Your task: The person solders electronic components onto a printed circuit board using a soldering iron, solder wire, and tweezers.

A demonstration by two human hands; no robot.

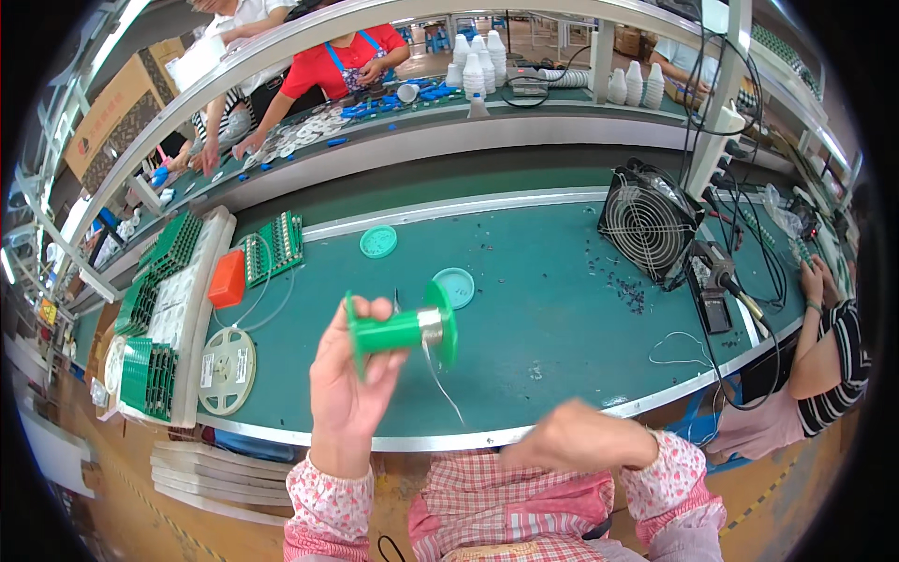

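My left hand point(348, 379) grips a green plastic spool point(389, 332) and holds it sideways above the bench. A short band of silvery wire point(430, 326) is wound at the spool's right end, and its loose tail hangs down toward the bench edge. At the front edge, to the right of that tail, is my right hand point(582, 436). Motion smears its fingers, so their closure and anything in them cannot be made out. Behind the spool lies a round turquoise lid or shallow dish point(454, 287), with a similar green one point(378, 242) farther back.
Stacked green circuit boards point(150, 375), an orange-red box point(227, 278) and a white reel point(227, 371) stand left. A fan point(650, 225), scattered dark small parts point(629, 296) and a soldering iron in its stand point(716, 281) are right. Other people work across and at the right.
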